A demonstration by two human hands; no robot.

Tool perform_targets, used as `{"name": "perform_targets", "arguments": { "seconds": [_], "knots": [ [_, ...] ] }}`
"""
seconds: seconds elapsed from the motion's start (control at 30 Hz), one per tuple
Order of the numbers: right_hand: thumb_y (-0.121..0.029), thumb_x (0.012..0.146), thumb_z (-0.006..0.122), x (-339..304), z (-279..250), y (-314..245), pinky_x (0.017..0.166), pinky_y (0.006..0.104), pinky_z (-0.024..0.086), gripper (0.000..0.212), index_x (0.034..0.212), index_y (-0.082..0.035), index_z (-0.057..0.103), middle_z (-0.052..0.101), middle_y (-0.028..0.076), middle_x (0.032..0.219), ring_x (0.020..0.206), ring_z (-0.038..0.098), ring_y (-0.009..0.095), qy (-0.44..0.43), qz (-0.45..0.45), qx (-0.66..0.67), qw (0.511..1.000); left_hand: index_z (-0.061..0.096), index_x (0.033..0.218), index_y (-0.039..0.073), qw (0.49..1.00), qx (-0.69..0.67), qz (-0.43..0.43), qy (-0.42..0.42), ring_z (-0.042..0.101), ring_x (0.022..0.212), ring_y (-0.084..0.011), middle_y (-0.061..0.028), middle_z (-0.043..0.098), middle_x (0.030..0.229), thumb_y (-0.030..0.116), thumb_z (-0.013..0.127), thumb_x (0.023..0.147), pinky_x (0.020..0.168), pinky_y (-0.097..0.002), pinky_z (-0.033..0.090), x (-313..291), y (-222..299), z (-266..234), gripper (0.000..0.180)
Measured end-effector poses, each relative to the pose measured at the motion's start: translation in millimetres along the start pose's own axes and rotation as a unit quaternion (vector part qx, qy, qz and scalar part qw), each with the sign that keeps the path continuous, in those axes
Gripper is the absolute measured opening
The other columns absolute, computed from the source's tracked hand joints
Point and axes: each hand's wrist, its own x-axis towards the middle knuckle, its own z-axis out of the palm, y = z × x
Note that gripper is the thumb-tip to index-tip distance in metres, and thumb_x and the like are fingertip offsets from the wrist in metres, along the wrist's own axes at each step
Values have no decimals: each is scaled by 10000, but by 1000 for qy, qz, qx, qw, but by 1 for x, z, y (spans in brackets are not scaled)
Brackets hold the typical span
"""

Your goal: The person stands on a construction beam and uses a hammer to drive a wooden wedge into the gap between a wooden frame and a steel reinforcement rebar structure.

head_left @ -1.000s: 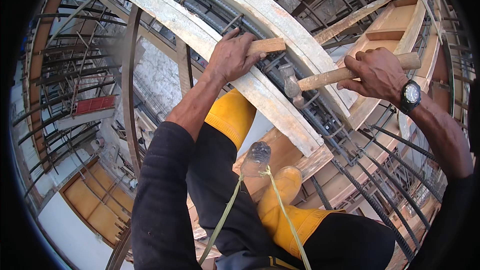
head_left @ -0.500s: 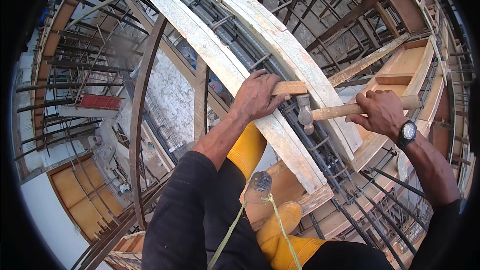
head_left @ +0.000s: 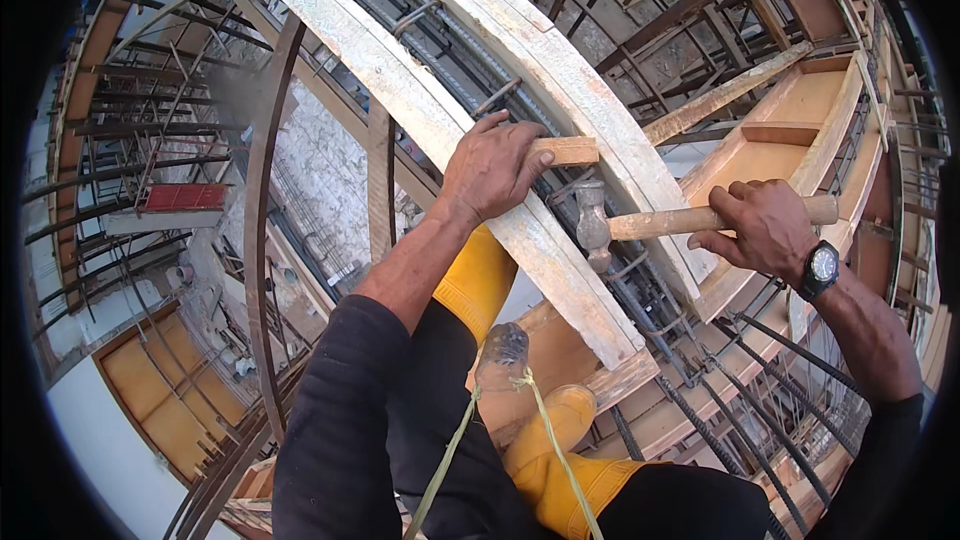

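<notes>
My left hand [head_left: 490, 168] rests on the near white-coated formwork board [head_left: 345, 48], its fingers closed round a short wooden block [head_left: 568, 151]. The block sticks out to the right over the gap between the two boards. In that gap runs a cage of dark steel rebar [head_left: 450, 72]. My right hand [head_left: 768, 228] grips the wooden handle of a hammer [head_left: 655, 224]. Its metal head hangs above the rebar, just nearer to me than the block and apart from it. The far formwork board [head_left: 600, 115] lies beyond the cage, under part of the handle.
Ribbed rebar ends [head_left: 780, 390] stick out at the lower right. A wooden panel form [head_left: 815, 105] stands to the right. My yellow boots [head_left: 560, 440] are below, beside a plastic bag [head_left: 503, 355] on a green string. A deep drop with props lies to the left.
The whole view has shifted slightly. The hammer head has drawn a little towards me, widening its distance from the block. My left hand keeps its hold on the block.
</notes>
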Motion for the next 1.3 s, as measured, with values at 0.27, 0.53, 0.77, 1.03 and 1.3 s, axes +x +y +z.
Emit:
{"name": "perform_targets", "arguments": {
  "seconds": [0.27, 0.53, 0.77, 1.03, 1.3],
  "knots": [
    [-668, 897, 616, 22, 2, 13, 596, 476, 472, 576, 855, -94, 613, 612, 121, 663, 630, 636, 346, 20, 24, -72, 997, 656, 1178, 47, 999, 4, 29, 28, 693, 1018, -336, -141, 723, 1036, 299, 478, 1057, 1145, -493, 406, 0, 2, 2, 332],
    [-715, 878, 606, 28, 3, 33, 597, 481, 476, 617, 886, -99, 632, 620, 100, 684, 634, 636, 352, 15, -13, -63, 998, 661, 1157, 45, 999, -10, 29, 18, 691, 1022, -343, -142, 728, 1032, 276, 461, 1066, 1135, -494, 412, 5, 9, 5, 319],
    [-733, 887, 584, 5, 8, 8, 584, 482, 477, 634, 881, -100, 630, 605, 99, 660, 644, 645, 349, 39, -49, -27, 998, 662, 1131, 28, 999, 19, 21, 27, 687, 1013, -348, -152, 726, 1023, 258, 469, 1064, 1123, -486, 421, -1, 8, 3, 308],
    [-725, 923, 545, 13, 22, 1, 566, 486, 480, 642, 880, -88, 614, 600, 110, 637, 574, 619, 352, 78, -7, -26, 997, 662, 1135, 20, 999, 23, 6, 37, 681, 998, -345, -160, 722, 1008, 263, 467, 1066, 1122, -483, 412, -4, 9, 7, 319],
    [-726, 895, 583, 20, 22, 22, 565, 483, 485, 654, 859, -75, 630, 597, 120, 616, 596, 634, 362, 56, -6, -49, 997, 649, 1178, 21, 997, 16, 7, 76, 653, 1150, -342, -173, 716, 1080, 270, 449, 1073, 1172, -507, 342, -6, 15, 10, 336]
  ]
}}
